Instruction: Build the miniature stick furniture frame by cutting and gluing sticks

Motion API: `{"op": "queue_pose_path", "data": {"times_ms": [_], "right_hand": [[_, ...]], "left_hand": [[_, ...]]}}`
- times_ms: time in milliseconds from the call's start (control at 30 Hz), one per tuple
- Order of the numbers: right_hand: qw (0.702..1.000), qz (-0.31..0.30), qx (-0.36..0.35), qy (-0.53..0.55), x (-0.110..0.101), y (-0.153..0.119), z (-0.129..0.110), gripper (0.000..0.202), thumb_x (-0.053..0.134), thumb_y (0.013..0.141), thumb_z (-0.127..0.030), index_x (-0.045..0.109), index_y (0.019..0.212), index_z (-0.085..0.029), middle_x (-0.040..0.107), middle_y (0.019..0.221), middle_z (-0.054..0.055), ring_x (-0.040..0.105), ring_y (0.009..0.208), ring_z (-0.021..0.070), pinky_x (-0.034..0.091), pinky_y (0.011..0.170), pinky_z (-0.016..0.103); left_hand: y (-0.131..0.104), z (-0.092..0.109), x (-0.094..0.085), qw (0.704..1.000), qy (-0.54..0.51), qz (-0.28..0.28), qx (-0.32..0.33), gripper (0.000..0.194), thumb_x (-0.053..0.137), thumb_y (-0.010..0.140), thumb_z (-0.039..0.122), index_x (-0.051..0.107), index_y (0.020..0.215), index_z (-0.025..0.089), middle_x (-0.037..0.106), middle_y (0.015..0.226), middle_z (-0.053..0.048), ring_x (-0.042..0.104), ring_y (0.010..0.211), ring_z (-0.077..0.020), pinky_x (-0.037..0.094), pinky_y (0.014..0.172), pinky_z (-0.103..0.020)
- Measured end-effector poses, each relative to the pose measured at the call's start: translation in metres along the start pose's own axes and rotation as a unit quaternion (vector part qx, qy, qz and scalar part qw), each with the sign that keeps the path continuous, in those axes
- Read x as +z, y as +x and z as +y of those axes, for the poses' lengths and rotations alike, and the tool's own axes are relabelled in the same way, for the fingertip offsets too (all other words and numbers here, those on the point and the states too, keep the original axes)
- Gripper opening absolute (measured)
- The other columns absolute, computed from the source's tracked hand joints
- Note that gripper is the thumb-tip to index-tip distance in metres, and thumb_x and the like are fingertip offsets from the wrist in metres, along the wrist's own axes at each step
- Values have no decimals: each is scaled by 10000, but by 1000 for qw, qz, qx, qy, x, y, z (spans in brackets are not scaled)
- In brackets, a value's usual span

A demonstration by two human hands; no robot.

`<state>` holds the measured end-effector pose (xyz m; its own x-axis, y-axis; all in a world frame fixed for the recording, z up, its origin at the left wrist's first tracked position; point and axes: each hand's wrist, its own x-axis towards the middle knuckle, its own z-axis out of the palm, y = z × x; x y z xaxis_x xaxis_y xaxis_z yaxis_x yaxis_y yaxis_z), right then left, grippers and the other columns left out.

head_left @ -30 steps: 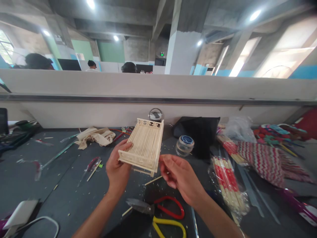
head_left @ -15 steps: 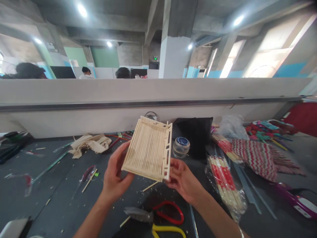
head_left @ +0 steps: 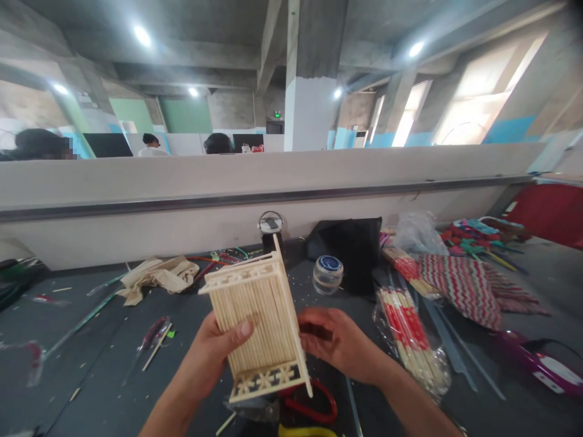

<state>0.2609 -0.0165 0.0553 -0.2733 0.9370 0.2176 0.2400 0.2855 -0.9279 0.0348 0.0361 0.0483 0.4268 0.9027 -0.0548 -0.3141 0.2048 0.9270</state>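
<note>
A small wooden stick structure (head_left: 259, 315), built of parallel pale sticks with latticed edges, is held up tilted over the dark table. My left hand (head_left: 212, 349) grips its left side, thumb lying across the slats. On the other side, my right hand (head_left: 334, 343) has curled fingers at the long right edge; its fingertips are partly hidden behind that edge. Beneath the structure lie red-handled pliers (head_left: 314, 409), partly covered by it.
A glass jar with a blue lid (head_left: 328, 274) stands behind the right hand. Packs of sticks (head_left: 410, 331), striped knitting (head_left: 460, 288) and a purple tool (head_left: 542, 367) lie right. Beige cloth (head_left: 159, 276) lies left. A low partition (head_left: 182, 176) runs behind; people's heads show beyond.
The structure has been turned in my hands, showing a latticed end at the bottom. My left thumb now lies over the slats. The camera view has shifted slightly.
</note>
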Motion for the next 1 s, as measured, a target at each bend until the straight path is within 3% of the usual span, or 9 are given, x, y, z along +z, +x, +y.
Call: {"op": "queue_pose_path", "data": {"times_ms": [133,333,500,833,1000], "right_hand": [[1000,-9,6,-13,4,1,-5,196,648,842,-331,717,987,-217,706,912,38,635,833,182,511,760,293],[986,163,-22,-8,9,3,-4,169,659,816,-325,715,930,-213,678,758,15,578,601,124,489,545,224],[971,225,-54,-67,12,6,-1,133,651,824,-326,715,808,-211,665,714,19,554,557,123,480,528,229],[969,241,-35,-45,9,0,9,102,683,797,-330,708,789,-231,659,707,9,582,574,144,484,538,245],[974,225,-10,19,6,6,10,152,700,786,-369,707,812,-219,642,676,0,543,526,121,425,471,225]], "left_hand": [[-1,-4,5,999,-21,25,-15,446,825,623,375,744,1009,167,750,973,-147,712,817,-331,578,722,-437],[3,-9,10,998,-42,35,-4,397,820,635,349,753,978,160,757,961,-137,716,807,-315,583,743,-429],[1,-14,17,998,-59,30,-1,376,818,655,302,751,1001,174,760,982,-112,718,820,-281,584,755,-393],[-4,-22,26,998,-55,22,-2,326,798,697,303,751,993,174,760,983,-113,718,848,-278,563,819,-422],[-2,-19,30,996,-88,27,-17,360,814,674,297,743,990,140,758,973,-135,716,839,-278,560,800,-399]]}}
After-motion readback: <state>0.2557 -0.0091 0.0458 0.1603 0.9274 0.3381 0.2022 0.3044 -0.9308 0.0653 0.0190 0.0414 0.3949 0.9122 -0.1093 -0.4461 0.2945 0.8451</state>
